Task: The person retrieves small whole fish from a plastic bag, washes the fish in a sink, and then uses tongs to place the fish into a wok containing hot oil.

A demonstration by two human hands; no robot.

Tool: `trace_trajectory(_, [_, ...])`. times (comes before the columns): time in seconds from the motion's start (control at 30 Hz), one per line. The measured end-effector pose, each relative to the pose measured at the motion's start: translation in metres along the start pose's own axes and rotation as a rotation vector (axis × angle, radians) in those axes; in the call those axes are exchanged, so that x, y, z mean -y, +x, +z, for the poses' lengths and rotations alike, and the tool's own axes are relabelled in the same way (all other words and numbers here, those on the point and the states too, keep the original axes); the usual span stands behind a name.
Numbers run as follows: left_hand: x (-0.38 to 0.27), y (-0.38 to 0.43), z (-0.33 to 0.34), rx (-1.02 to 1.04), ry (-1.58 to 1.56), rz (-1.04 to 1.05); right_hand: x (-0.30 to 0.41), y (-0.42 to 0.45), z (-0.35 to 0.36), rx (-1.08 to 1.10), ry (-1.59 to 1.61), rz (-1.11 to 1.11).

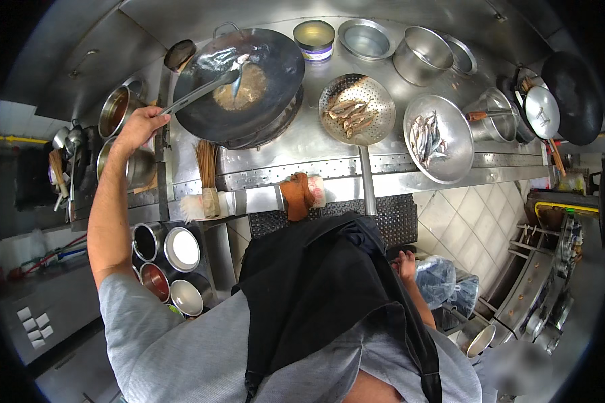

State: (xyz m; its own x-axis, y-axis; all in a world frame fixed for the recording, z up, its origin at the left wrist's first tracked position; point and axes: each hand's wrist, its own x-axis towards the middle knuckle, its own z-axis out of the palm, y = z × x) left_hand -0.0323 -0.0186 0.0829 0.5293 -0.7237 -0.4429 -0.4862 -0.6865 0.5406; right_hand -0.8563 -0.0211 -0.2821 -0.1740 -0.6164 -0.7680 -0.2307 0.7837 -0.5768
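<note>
My left hand (142,126) grips the handle of a pair of tongs (194,93), which reach over a large black wok (189,118). A small silvery-blue fish (237,83) is at the dark tips of the tongs, above the brownish oil (254,93) in the wok; whether its lower end touches the oil cannot be told. My right hand (406,265) is low beside my black apron, its fingers partly curled. To the right of the wok, browned fish lie in a perforated strainer ladle (378,101). Further right, several raw fish (426,138) lie in a metal bowl (456,151).
The strainer's handle (366,181) juts over the counter's front edge. A bamboo brush (207,166) and an orange cloth (296,196) are along that edge. An open tin (314,40) and a steel pot (418,58) stand behind. Seasoning containers (181,249) are at left; a person (517,370) is lower right.
</note>
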Motion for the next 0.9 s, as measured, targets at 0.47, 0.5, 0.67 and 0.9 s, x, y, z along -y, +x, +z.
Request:
trace_trajectory(0.47, [-0.017,0.091,0.001,-0.157,0.764,0.194,-0.019,-0.03,0.005,-0.102,-0.06,0.05])
trace_trajectory(0.5, [-0.028,0.098,0.007,-0.135,0.853,0.186,-0.019,-0.034,0.005,-0.104,-0.058,0.047])
trace_trajectory(0.67, [-0.049,0.126,0.033,-0.151,0.986,0.243,-0.029,-0.04,0.001,-0.139,0.005,0.031])
trace_trajectory(0.9, [-0.055,0.107,0.043,-0.224,1.058,0.361,-0.042,-0.06,0.004,-0.164,0.013,0.077])
